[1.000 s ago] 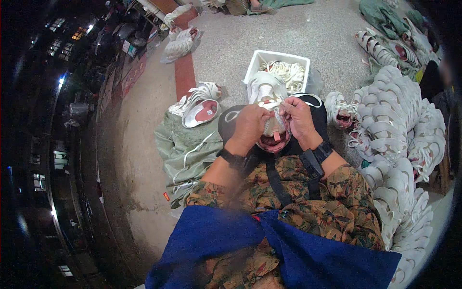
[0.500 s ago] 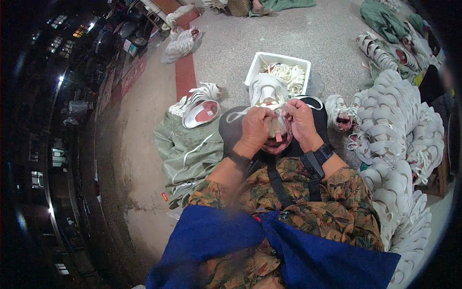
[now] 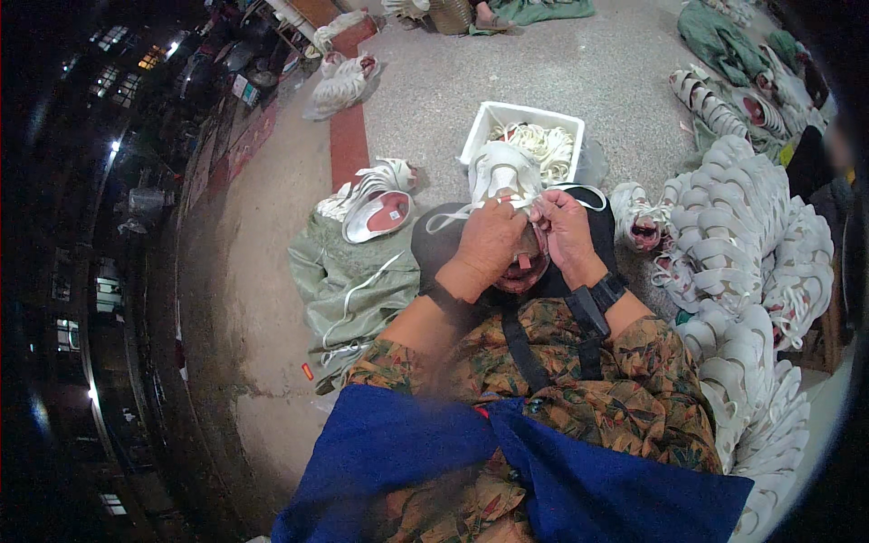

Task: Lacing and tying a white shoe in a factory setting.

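Observation:
A white shoe (image 3: 501,170) rests between my knees, toe pointing away, its reddish lining facing me. White shoelace ends loop out on both sides of its lacing. My left hand (image 3: 491,240) is closed over the near left of the lacing, its back toward me; the fingertips are partly hidden, so what they pinch is unclear. Close beside it, my right hand (image 3: 568,231) pinches the shoelace at the right edge of the opening. The fingertips of both hands nearly meet. A pinkish tab (image 3: 524,261) shows inside the shoe's opening.
Just beyond the shoe stands a white box (image 3: 477,136) of white laces. At left, a shoe (image 3: 378,216) and nested white uppers lie on a green sack (image 3: 348,281). Large stacks of white shoe uppers (image 3: 729,213) line my right. More shoe parts and green cloth (image 3: 720,41) lie farther off.
My left hand has turned and moved slightly right and inward, its fingers now curled over the lacing. The right hand has lowered slightly and stays pinched at the right edge.

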The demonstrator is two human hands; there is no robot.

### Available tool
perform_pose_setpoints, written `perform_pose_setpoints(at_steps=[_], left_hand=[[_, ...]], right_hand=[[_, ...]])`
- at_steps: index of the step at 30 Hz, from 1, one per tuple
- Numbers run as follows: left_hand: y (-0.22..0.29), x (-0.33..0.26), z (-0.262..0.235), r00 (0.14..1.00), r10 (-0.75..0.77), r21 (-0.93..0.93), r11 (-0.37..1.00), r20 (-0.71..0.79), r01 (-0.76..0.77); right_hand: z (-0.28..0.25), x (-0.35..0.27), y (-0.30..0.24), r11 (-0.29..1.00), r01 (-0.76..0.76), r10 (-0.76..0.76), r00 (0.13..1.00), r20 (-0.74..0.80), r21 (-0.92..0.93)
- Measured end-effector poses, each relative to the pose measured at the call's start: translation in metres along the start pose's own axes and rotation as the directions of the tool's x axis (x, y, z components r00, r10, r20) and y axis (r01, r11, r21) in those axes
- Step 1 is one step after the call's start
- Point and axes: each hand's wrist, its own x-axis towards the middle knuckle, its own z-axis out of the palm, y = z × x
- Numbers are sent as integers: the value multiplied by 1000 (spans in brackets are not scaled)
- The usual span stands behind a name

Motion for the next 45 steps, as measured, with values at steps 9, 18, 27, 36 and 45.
perform_pose_setpoints(at_steps=[9,18,27,36,45], left_hand=[[-10,9,-5,980,6,-50,999,198,4],[-13,27,6,998,-32,-280,960,-52,16],[-28,28,12,692,-681,-958,-49,240,284],[-42,10,19,732,-598,-864,-502,326,-26],[-57,-9,23,706,-628,-699,-663,326,-267]], right_hand=[[-1,2,1,999,16,-15,1000,-13,51],[-3,2,1,1000,2,-2,1000,-9,10],[16,-8,-17,889,29,-37,999,-8,-457],[24,-4,-20,454,285,-224,953,202,-844],[37,1,-40,13,326,-59,944,325,-945]])
